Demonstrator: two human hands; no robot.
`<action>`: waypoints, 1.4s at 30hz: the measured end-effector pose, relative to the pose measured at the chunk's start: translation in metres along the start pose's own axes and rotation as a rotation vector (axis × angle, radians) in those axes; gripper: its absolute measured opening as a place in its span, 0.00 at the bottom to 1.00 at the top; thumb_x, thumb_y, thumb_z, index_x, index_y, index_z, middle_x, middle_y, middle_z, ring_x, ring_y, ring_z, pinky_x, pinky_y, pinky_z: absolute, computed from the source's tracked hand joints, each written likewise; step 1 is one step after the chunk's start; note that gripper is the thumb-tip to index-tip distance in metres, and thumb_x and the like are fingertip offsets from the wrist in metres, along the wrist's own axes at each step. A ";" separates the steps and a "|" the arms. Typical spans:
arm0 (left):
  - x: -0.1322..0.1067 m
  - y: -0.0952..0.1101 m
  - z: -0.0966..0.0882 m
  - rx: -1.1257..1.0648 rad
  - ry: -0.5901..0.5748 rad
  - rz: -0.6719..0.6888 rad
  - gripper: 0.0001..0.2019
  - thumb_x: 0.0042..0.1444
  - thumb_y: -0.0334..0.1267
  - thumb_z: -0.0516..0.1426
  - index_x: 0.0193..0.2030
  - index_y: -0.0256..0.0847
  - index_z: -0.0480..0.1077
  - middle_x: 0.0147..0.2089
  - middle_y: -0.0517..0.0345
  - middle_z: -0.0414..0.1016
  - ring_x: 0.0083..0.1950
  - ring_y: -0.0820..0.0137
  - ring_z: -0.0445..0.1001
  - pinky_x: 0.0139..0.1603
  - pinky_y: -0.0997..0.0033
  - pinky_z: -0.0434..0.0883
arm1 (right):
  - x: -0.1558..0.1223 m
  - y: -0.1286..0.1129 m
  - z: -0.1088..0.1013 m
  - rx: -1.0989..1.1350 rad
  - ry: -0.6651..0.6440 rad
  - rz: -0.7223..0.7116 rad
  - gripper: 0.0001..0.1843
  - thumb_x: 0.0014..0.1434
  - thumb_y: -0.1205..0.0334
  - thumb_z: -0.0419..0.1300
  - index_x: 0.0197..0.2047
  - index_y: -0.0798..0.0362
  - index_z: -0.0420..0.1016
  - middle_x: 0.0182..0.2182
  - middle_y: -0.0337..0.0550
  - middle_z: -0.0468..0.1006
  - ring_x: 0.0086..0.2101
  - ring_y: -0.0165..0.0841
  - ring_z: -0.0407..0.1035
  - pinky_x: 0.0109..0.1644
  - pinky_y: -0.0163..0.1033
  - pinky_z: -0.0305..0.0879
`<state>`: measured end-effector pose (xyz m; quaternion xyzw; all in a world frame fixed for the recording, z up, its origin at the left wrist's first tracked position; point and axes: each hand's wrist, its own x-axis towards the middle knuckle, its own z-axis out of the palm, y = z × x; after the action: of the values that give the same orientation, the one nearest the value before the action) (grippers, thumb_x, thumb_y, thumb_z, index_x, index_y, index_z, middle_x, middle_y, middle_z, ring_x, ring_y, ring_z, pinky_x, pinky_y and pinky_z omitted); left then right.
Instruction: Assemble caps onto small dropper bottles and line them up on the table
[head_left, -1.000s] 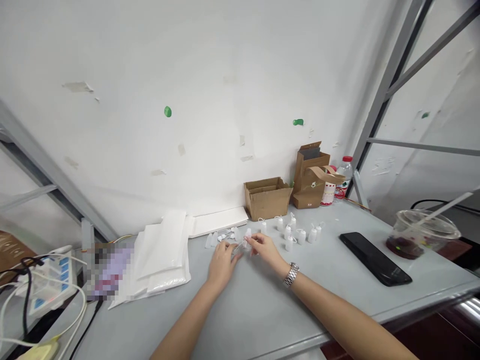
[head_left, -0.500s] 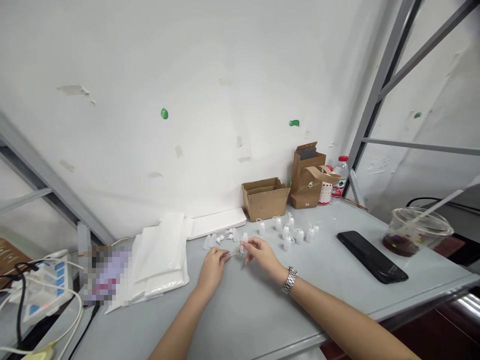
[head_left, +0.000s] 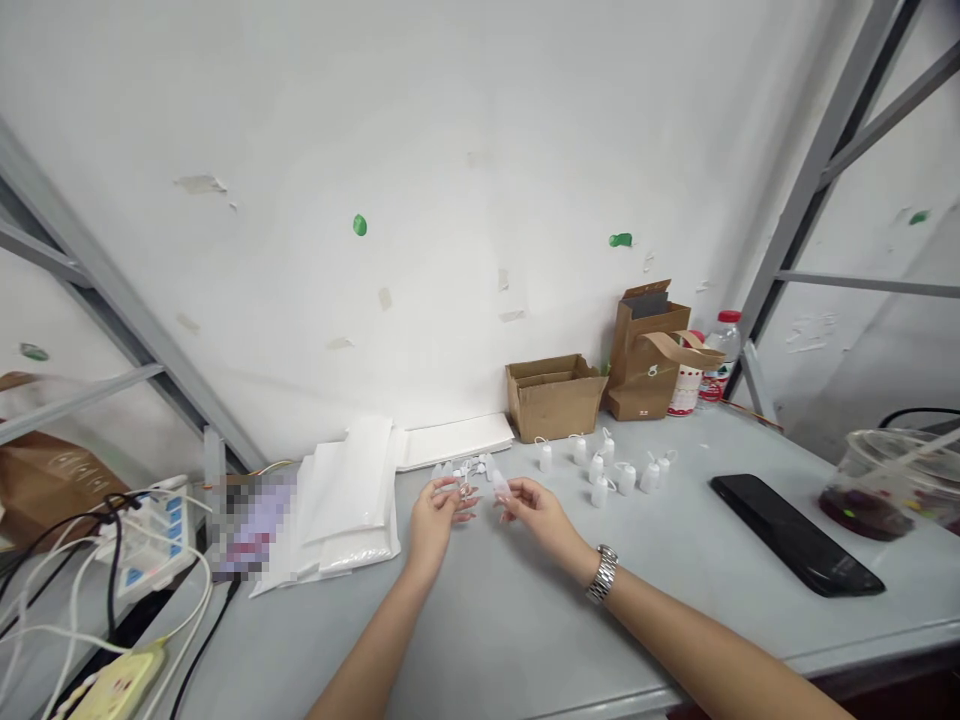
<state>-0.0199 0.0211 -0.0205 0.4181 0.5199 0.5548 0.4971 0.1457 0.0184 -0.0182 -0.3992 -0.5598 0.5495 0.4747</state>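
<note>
A small translucent white plastic vial (head_left: pixel 499 487), tilted, is pinched in the right hand (head_left: pixel 538 506) just above the grey tabletop (head_left: pixel 525 620). A tiny white piece (head_left: pixel 459 490) is pinched by the left hand (head_left: pixel 437 508).

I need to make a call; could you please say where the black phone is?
In the head view, the black phone lies on the right of the table, between the white bottles and the clear bowl.
</note>
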 end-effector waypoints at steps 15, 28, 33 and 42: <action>0.003 -0.005 -0.006 0.050 0.023 -0.028 0.15 0.39 0.46 0.62 0.31 0.36 0.73 0.38 0.47 0.77 0.41 0.62 0.74 0.37 0.66 0.70 | 0.001 0.013 0.001 -0.115 0.004 0.036 0.19 0.46 0.48 0.60 0.32 0.57 0.72 0.26 0.40 0.71 0.25 0.29 0.63 0.30 0.35 0.64; 0.007 0.003 -0.014 0.251 0.017 -0.009 0.16 0.42 0.49 0.58 0.29 0.36 0.76 0.22 0.55 0.75 0.27 0.69 0.70 0.33 0.71 0.64 | -0.004 0.011 0.003 -0.190 -0.044 0.035 0.20 0.50 0.46 0.56 0.30 0.56 0.73 0.21 0.38 0.69 0.23 0.28 0.62 0.27 0.34 0.61; 0.003 0.002 -0.008 0.222 -0.027 -0.037 0.17 0.41 0.50 0.58 0.29 0.36 0.76 0.27 0.53 0.77 0.27 0.71 0.69 0.27 0.75 0.61 | -0.007 0.008 0.006 -0.226 -0.065 0.046 0.18 0.49 0.46 0.57 0.28 0.55 0.71 0.19 0.36 0.66 0.20 0.27 0.59 0.25 0.34 0.57; -0.007 -0.003 0.003 0.062 -0.100 -0.074 0.19 0.41 0.51 0.60 0.32 0.35 0.76 0.32 0.52 0.77 0.32 0.70 0.70 0.31 0.75 0.62 | -0.014 0.000 0.010 -0.210 -0.131 0.022 0.15 0.50 0.49 0.57 0.30 0.53 0.72 0.22 0.36 0.69 0.20 0.28 0.60 0.25 0.34 0.57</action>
<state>-0.0154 0.0142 -0.0223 0.4410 0.5262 0.4982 0.5296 0.1392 0.0028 -0.0190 -0.4162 -0.6394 0.5181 0.3867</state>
